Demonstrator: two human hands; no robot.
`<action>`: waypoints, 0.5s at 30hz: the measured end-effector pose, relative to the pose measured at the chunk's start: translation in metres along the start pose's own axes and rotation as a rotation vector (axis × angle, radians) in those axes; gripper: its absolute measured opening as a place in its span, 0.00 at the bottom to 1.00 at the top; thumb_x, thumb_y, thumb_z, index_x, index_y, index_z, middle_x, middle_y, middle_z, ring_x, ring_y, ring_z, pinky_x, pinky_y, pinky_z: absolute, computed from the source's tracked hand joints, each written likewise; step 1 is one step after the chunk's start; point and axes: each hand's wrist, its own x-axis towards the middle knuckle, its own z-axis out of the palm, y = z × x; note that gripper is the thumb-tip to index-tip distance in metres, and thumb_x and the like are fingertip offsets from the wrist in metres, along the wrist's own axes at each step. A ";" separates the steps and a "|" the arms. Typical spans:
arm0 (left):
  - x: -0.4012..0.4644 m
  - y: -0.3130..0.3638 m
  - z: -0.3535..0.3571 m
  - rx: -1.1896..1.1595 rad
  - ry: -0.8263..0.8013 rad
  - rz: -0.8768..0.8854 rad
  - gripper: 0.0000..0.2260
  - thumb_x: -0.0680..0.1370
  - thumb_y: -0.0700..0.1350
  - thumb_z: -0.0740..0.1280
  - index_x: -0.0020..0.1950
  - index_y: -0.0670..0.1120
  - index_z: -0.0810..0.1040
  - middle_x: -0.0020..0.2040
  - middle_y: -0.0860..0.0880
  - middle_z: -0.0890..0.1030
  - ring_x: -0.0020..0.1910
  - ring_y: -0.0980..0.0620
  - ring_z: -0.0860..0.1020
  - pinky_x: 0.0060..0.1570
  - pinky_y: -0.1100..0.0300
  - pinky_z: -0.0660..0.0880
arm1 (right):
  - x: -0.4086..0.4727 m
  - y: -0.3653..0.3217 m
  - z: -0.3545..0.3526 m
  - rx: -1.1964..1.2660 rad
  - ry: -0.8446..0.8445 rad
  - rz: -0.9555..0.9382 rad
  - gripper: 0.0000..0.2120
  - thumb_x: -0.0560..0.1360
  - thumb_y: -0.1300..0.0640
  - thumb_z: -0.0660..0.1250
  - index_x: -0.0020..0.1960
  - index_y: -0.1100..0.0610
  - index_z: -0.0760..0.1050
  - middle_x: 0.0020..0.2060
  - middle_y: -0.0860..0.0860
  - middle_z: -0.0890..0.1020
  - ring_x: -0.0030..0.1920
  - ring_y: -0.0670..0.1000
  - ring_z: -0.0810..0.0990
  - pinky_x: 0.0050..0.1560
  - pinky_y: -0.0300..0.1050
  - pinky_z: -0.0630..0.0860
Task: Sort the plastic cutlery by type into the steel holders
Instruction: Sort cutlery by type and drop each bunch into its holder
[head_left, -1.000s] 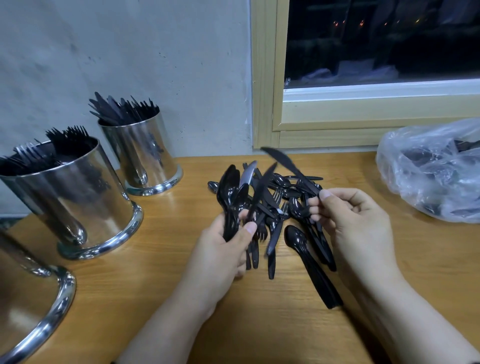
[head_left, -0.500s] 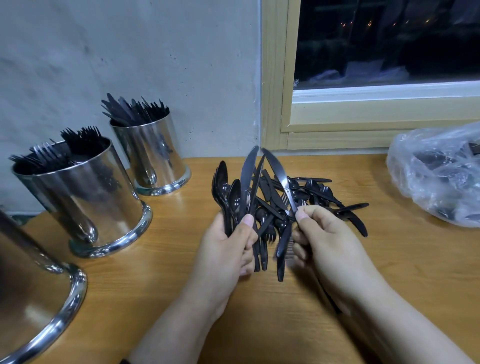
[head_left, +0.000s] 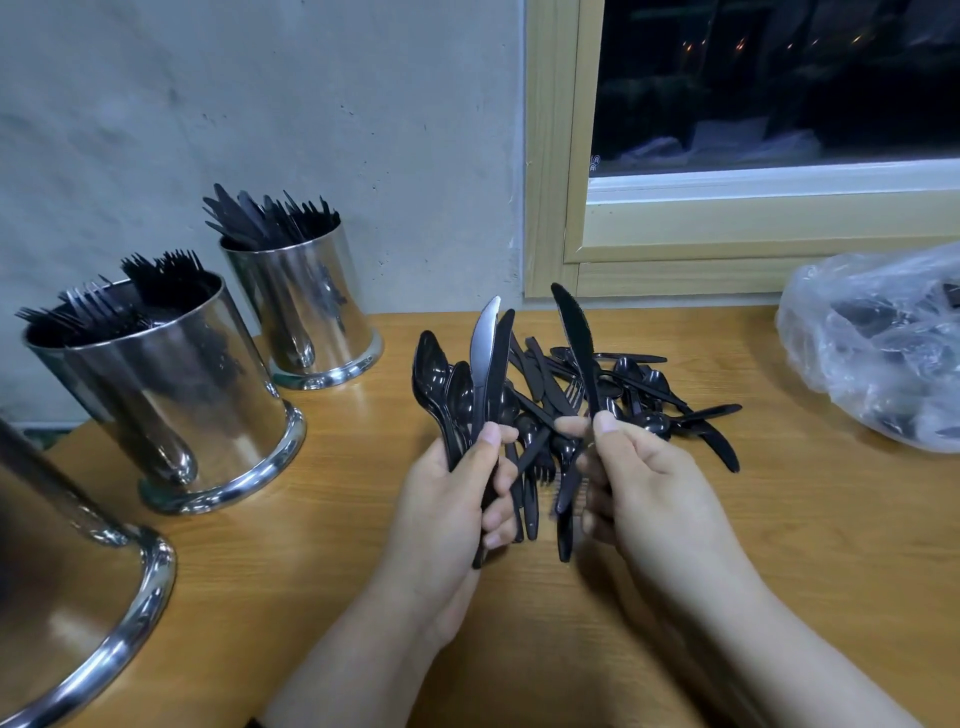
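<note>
My left hand (head_left: 457, 499) grips an upright bunch of black plastic cutlery (head_left: 467, 384), spoons and knives fanned out above my fist. My right hand (head_left: 644, 493) pinches a single black knife (head_left: 574, 338) by its handle, blade pointing up, just right of the bunch. Behind both hands a loose pile of black cutlery (head_left: 634, 384) lies on the wooden table (head_left: 779, 545). Three steel holders stand at the left: the far one (head_left: 306, 312) holds knives, the middle one (head_left: 171, 384) holds forks, and the near one (head_left: 67, 597) is cut off by the frame.
A clear plastic bag (head_left: 883, 343) with more black cutlery lies at the table's right edge. A grey wall and a wooden window frame (head_left: 550, 156) rise directly behind the table.
My right hand has lifted one knife out of the pile and turned it upright beside the left hand's bunch. My left hand has raised its bunch more upright.
</note>
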 end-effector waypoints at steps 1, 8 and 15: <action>0.000 0.000 0.000 -0.005 0.004 0.001 0.12 0.84 0.47 0.63 0.59 0.40 0.79 0.35 0.49 0.73 0.28 0.55 0.64 0.27 0.61 0.62 | 0.000 0.001 0.001 0.004 0.008 0.008 0.17 0.84 0.47 0.57 0.50 0.47 0.84 0.26 0.45 0.73 0.24 0.45 0.70 0.36 0.49 0.70; 0.000 -0.001 0.002 -0.026 0.028 -0.003 0.11 0.84 0.45 0.63 0.57 0.38 0.79 0.35 0.48 0.72 0.27 0.55 0.65 0.26 0.62 0.62 | -0.003 0.001 0.008 0.186 0.014 0.133 0.19 0.84 0.46 0.56 0.49 0.49 0.85 0.30 0.46 0.70 0.27 0.45 0.67 0.31 0.42 0.68; -0.001 -0.003 0.007 -0.015 0.029 0.026 0.10 0.84 0.44 0.63 0.55 0.39 0.79 0.35 0.48 0.73 0.28 0.54 0.67 0.27 0.60 0.65 | -0.007 0.000 0.008 -0.022 -0.045 0.074 0.13 0.83 0.50 0.60 0.45 0.51 0.80 0.29 0.48 0.73 0.30 0.47 0.69 0.35 0.47 0.68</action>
